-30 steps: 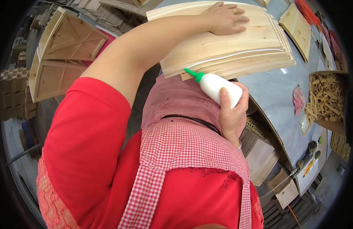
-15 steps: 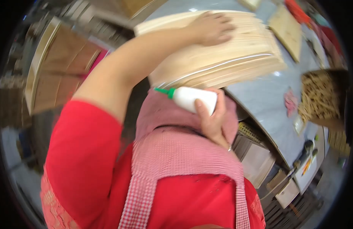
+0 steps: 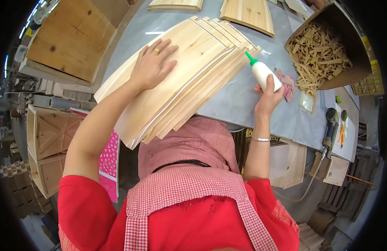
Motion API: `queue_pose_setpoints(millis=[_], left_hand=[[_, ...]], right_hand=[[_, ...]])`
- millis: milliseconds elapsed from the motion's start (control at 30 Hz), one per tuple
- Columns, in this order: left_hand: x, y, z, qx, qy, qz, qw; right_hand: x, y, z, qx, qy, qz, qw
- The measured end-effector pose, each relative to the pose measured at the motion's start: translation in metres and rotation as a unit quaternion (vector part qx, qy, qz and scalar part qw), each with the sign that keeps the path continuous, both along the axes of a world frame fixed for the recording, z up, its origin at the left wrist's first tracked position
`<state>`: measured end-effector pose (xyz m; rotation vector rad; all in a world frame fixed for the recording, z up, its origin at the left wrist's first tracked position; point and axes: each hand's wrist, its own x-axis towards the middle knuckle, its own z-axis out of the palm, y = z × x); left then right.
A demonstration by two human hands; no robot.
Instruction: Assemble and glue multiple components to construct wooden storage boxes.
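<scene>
A fanned stack of pale wooden boards (image 3: pixel 181 56) lies slantwise on the grey table, its near left end jutting over the edge. My left hand (image 3: pixel 153 67) rests flat on the top board with its fingers spread, a ring on one of them. Along the board's near long side runs a white line of glue (image 3: pixel 189 81). In my right hand (image 3: pixel 268 98) is a white glue bottle (image 3: pixel 263 74) with a green nozzle. The bottle tilts up and left, its tip close to the stack's right end; whether it touches, I cannot tell.
A cardboard box (image 3: pixel 356 54) of thin wooden strips stands at the right, beside a pink cloth (image 3: pixel 286 85). Another board (image 3: pixel 248 16) lies at the table's far side. A black air tool (image 3: pixel 330 125) with a hose sits at the right edge. Wooden boxes (image 3: pixel 55 129) stand left.
The view has turned and steadied. My right hand has carried the bottle from the stack's near left end to its right end. My left hand still lies on the top board.
</scene>
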<state>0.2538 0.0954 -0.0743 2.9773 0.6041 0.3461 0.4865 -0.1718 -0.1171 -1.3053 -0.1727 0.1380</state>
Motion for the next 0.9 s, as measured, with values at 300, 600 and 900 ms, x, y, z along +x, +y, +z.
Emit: queue_pose_setpoints(millis=[300, 600, 900], left_hand=[[0.000, 0.003, -0.002, -0.001, -0.015, 0.004, 1.000], [-0.001, 0.004, -0.001, 0.044, -0.052, -0.018, 0.998], [-0.009, -0.004, 0.009, -0.040, -0.049, -0.014, 0.998]], right_hand=[[0.022, 0.022, -0.006, -0.051, 0.005, -0.043, 0.998], [-0.061, -0.010, 0.007, -0.092, -0.008, 0.079, 0.993], [-0.157, -0.041, -0.004, -0.162, -0.085, 0.215, 0.959]])
